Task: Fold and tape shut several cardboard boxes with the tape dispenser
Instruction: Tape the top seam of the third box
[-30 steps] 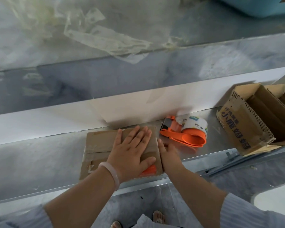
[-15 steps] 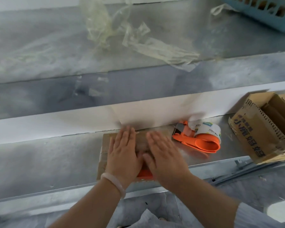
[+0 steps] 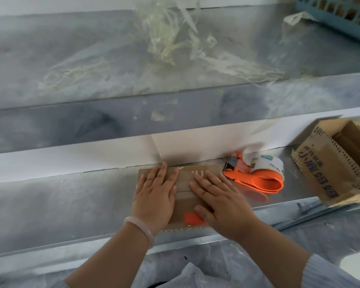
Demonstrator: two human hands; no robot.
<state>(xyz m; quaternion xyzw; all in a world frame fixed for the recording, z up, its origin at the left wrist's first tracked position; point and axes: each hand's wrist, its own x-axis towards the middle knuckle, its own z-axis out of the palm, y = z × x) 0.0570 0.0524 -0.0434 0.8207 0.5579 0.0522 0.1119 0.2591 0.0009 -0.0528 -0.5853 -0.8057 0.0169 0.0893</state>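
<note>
Flat, ungripping left hand (image 3: 154,196) and right hand (image 3: 222,206) pin the cardboard box (image 3: 184,183); reaching for the tape dispenser (image 3: 258,177) may free its flaps.

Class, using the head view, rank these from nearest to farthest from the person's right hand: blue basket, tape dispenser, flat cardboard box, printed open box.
From the right hand:
1. Flat cardboard box: under the palm.
2. Tape dispenser: just to its right.
3. Printed open box: farther right on the same shelf.
4. Blue basket: upper shelf, far corner.
</note>
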